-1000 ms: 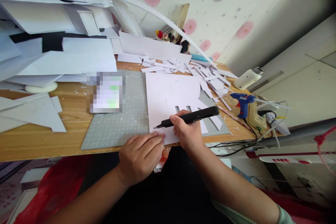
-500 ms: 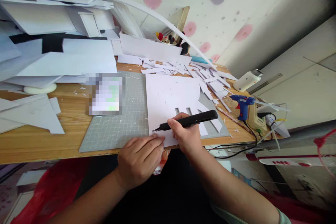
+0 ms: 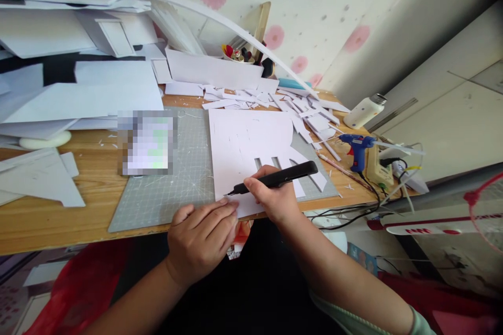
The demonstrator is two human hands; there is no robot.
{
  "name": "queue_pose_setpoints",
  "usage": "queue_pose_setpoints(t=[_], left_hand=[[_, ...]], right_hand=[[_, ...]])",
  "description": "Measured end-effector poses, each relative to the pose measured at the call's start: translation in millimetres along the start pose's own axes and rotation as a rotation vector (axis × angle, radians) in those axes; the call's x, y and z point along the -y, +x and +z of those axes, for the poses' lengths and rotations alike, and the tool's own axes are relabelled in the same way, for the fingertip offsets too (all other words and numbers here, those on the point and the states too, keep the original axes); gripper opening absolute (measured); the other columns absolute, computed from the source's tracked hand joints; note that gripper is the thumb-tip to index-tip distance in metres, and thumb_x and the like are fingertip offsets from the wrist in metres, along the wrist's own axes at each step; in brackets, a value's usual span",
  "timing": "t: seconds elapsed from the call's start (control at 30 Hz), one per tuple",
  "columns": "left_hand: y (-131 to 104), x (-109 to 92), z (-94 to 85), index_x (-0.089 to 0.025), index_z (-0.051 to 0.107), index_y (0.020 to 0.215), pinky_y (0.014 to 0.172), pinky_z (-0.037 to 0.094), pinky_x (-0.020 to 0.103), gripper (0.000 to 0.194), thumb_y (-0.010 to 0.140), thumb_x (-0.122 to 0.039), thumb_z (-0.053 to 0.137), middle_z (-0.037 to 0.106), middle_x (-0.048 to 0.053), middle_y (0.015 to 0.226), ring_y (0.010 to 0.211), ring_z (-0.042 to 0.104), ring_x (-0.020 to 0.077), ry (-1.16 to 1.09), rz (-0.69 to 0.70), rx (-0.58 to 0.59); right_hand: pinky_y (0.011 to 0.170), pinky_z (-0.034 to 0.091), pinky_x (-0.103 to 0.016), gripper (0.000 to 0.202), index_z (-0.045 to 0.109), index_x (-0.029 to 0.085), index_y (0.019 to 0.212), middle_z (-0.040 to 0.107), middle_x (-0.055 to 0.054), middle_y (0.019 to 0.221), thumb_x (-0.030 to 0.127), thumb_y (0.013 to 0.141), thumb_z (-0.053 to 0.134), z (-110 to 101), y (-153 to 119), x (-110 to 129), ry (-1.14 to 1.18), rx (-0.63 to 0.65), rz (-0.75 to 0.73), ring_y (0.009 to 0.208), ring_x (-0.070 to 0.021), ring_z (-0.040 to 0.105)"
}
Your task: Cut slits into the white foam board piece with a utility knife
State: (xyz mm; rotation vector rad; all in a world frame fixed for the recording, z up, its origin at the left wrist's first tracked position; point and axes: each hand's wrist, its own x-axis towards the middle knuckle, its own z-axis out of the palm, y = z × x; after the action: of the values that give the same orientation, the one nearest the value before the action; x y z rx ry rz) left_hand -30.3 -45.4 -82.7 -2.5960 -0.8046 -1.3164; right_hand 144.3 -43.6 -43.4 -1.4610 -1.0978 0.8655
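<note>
A black craft knife [image 3: 277, 177] is gripped in my right hand [image 3: 275, 196], its thin tip touching or just above the white board [image 3: 251, 133] close to the lower left corner. My left hand [image 3: 202, 233] lies with fingers stretched over the board's near edge, fingertips just below the knife tip. Two narrow slots show in the board beside my right hand, which covers part of them. Beneath the board is a grey gridded cutting mat [image 3: 178, 141].
White offcuts [image 3: 314, 115] are heaped behind and right of the board. A blue glue gun [image 3: 357, 149], its cable and a white bottle [image 3: 365, 110] stand at the right. Left are a blurred-out rectangular item [image 3: 147, 144] and stacked white sheets [image 3: 90, 99].
The whole view has shifted slightly, so the desk and both hands appear farther left. My grip on the knife is the same, and its tip stays near the same corner of the board.
</note>
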Motion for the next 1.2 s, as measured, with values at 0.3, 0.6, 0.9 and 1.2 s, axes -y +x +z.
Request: queue_pose_setpoints(t=[0.3,0.6,0.9,1.2], left_hand=[[5.1,-1.9,0.1,-0.02,0.068,0.085,0.068,0.037,0.038,0.014,0.08,-0.007,0.069,0.077,-0.005,0.098,0.086,0.073,0.0177,0.005,-0.005,0.008],[5.3,-1.2,-2.7,-0.02,0.069,0.087,0.067,0.037,0.038,0.016,0.08,-0.007,0.068,0.077,-0.004,0.099,0.085,0.073,0.0181,-0.004,-0.001,0.026],[7.2,-0.5,-1.9,-0.02,0.069,0.089,0.066,0.037,0.037,0.017,0.079,-0.005,0.069,0.077,-0.004,0.098,0.083,0.073,0.0175,-0.003,0.004,0.027],[9.4,-0.7,-2.3,-0.02,0.069,0.088,0.064,0.037,0.036,0.019,0.078,-0.003,0.07,0.077,-0.003,0.097,0.083,0.073,0.0175,-0.002,0.019,0.037]], right_hand=[[0.041,0.033,-0.022,0.026,0.057,0.02,0.056,0.05,0.005,0.045,0.039,0.065,0.072,-18.6,5.2,6.4,-0.024,0.029,-0.003,0.043,-0.0081,0.042],[0.04,0.031,-0.021,0.027,0.059,0.019,0.057,0.05,0.005,0.046,0.04,0.065,0.073,-42.2,12.3,1.6,-0.07,0.033,-0.008,0.042,-0.0077,0.042],[0.042,0.033,-0.022,0.026,0.06,0.019,0.059,0.05,0.006,0.045,0.04,0.066,0.073,-63.6,16.4,-8.3,-0.08,0.008,0.002,0.042,-0.0077,0.041],[0.04,0.029,-0.022,0.029,0.057,0.02,0.058,0.05,0.005,0.044,0.043,0.067,0.073,-69.1,17.0,-18.3,-0.039,-0.021,0.027,0.04,-0.008,0.038]])
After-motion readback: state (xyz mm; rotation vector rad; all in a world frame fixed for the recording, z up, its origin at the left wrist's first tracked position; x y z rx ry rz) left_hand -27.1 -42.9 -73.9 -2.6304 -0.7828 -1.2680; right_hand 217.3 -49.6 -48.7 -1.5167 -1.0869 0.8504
